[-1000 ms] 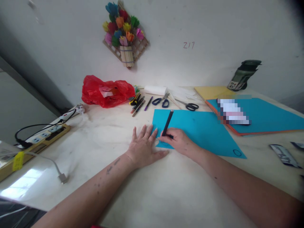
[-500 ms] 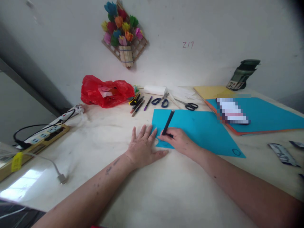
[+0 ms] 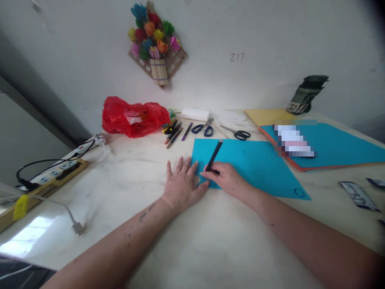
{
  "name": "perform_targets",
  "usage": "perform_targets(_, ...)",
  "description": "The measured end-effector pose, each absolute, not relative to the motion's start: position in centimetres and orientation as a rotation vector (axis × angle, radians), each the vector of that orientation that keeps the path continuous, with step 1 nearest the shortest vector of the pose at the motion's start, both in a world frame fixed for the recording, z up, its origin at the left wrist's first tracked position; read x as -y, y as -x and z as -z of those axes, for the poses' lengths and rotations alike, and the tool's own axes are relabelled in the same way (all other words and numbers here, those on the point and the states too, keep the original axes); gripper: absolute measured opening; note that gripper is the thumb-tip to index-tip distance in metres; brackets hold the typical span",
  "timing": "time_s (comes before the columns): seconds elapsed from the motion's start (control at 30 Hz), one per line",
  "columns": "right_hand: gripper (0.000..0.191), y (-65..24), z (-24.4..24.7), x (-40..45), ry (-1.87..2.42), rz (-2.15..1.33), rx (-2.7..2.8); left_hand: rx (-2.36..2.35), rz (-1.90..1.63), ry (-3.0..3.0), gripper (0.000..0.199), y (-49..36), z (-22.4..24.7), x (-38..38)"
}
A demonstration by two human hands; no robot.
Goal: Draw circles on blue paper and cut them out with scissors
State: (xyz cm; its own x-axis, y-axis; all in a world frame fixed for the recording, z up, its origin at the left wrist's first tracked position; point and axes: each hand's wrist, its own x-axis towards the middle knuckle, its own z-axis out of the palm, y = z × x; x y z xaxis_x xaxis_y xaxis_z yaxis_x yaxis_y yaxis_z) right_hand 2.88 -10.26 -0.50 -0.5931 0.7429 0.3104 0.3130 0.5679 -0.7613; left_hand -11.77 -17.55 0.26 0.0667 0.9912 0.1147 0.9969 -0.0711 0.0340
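Note:
A blue sheet of paper (image 3: pixel 255 160) lies on the pale table (image 3: pixel 120 180), with a small dark circle (image 3: pixel 299 193) drawn near its right corner. My right hand (image 3: pixel 222 176) rests on the sheet's left part, its fingers closed round a black pen (image 3: pixel 214 155) that leans to the right. Whatever the pen tip touches is hidden by the fingers. Flat and spread, my left hand (image 3: pixel 182 186) lies at the sheet's left edge, fingertips and thumb on the paper, and holds nothing.
Behind the sheet are scissors (image 3: pixel 240 135), more scissors, several pens (image 3: pixel 174 136) and a red plastic bag (image 3: pixel 135 118). At right lie a phone (image 3: pixel 296 140) on stacked paper and small packets (image 3: pixel 357 196). A power strip (image 3: pixel 54 172) and cables are at left.
My left thumb has moved up and in, onto the lower left edge of the blue sheet. The pen in my right hand has tilted slightly more to the right.

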Motion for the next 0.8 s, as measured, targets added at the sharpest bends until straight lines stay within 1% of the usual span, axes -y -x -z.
perform_targets(0.13,0.017,-2.90,0.53,10.30,0.849,-0.840,2.166,2.084,0.188,2.227,0.069,11.66,0.04,17.35)
perform_targets(0.33,0.018,-2.93,0.56,10.07,0.882,-0.645,2.204,2.094,0.196,2.224,0.070,11.68,0.36,17.30)
perform_targets(0.8,0.019,-3.01,1.01,9.85,0.940,-0.650,2.167,2.108,0.205,2.259,0.072,11.74,0.22,17.17)
